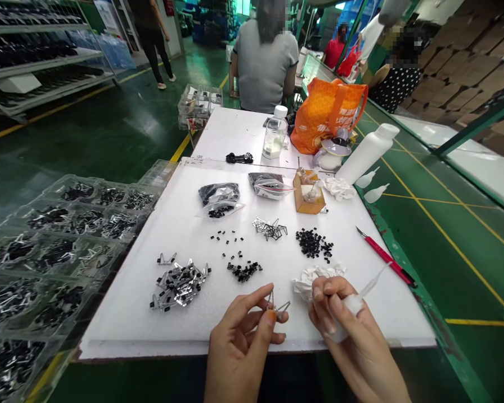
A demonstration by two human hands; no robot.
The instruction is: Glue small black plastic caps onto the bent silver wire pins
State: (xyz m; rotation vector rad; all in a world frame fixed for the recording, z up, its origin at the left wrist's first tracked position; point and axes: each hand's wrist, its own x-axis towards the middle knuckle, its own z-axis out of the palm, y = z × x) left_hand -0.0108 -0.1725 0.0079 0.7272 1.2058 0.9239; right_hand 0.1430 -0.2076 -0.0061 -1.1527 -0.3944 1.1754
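My left hand (244, 338) pinches a small bent metal piece (283, 308) between thumb and fingertips, near the table's front edge. To its right, my right hand (357, 341) is wrapped round a small white squeeze bottle (353, 304) whose thin nozzle points up and right. Just behind that hand lies a crumpled white tissue (306, 279). Left of my hands is a pile of metal pieces with black ends (182, 285). Farther back are small black parts (244, 271), a denser heap of black parts (312, 243) and loose bent metal pieces (273, 229).
A red craft knife (386, 256) lies at the right edge. Behind are zip bags (220, 196), an amber box (308, 204), a white bottle (367, 154) and an orange bag (319, 112). Partitioned trays (73, 240) stand left. A seated person (265, 64) is ahead.
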